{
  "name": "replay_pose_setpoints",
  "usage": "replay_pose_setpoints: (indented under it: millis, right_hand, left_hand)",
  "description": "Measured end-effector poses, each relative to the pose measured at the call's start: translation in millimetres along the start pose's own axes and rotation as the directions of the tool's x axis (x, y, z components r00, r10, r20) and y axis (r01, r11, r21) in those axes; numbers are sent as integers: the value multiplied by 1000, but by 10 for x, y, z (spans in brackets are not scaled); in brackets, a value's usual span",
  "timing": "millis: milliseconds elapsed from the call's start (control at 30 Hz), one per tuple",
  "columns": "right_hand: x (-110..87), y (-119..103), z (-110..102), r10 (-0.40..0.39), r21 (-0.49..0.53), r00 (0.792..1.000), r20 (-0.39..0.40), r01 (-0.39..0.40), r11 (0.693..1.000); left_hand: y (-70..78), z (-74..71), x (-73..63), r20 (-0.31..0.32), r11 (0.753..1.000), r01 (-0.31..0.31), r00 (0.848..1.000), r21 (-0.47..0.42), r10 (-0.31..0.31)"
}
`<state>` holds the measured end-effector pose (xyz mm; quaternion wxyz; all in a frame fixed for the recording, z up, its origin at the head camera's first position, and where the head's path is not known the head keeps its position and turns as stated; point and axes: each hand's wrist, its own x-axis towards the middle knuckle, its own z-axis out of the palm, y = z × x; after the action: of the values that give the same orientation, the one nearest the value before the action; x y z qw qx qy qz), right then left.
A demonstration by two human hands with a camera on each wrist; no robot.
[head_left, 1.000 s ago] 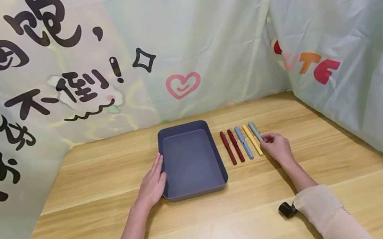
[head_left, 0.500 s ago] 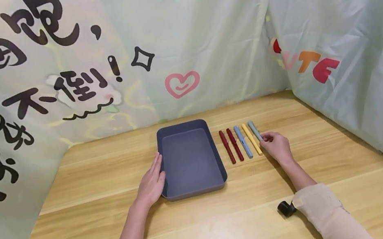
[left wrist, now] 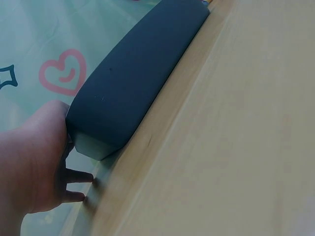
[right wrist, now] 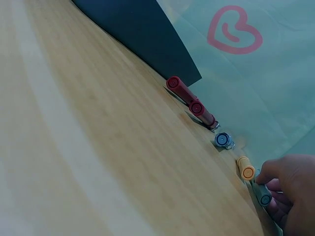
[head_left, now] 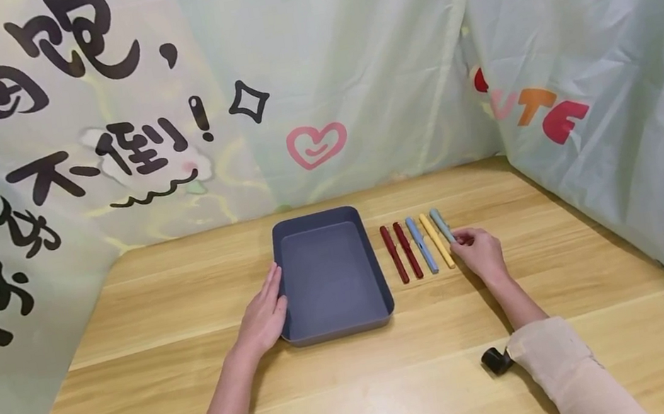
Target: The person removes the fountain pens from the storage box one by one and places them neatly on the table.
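My left hand [head_left: 263, 317] lies along the left side of a dark blue-grey rectangular tray [head_left: 335, 335], its fingers straight against the wall. In the left wrist view, the tray [left wrist: 138, 73] shows its outer wall, with the thumb at the near corner. My right hand [head_left: 481, 255] pinches the grey-green pen [head_left: 441, 225], rightmost in a row, between thumb and fingers. Left of it lie a yellow pen [head_left: 437, 241], a light blue pen [head_left: 421, 245] and two dark red pens [head_left: 394, 255]. The right wrist view shows the grey-green pen [right wrist: 264, 196] under the fingertips, beside the yellow one.
The wooden table [head_left: 167, 353] carries the tray and pens. A pale printed cloth [head_left: 389, 70] hangs behind and along both sides, with black writing and a pink heart. Black wrist cameras [head_left: 498, 361] stick out from both sleeves.
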<state>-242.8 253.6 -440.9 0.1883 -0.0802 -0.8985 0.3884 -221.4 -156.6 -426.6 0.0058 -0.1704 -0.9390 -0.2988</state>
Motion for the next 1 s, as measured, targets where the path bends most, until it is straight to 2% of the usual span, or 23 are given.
replay_pose_setpoints:
  millis: [167, 367, 533, 1000]
  right_hand:
    - [-13, 3, -10, 12, -9, 1000, 5, -12, 1000]
    - [-3, -29, -26, 14, -3, 1000, 3, -14, 1000]
    - [-11, -49, -24, 33, 0, 999, 11, -33, 999]
    - [-22, -33, -21, 17, 15, 1000, 1, -17, 1000]
  left_hand:
    - [1, 13, -3, 13, 1000, 2, 1000, -2, -2]
    - [-15, 13, 20, -10, 1000, -12, 1000, -7, 11]
    - [-19, 7, 10, 0, 1000, -8, 1000, -6, 8]
    - [-13, 9, 4, -1, 1000, -6, 1000, 5, 6]
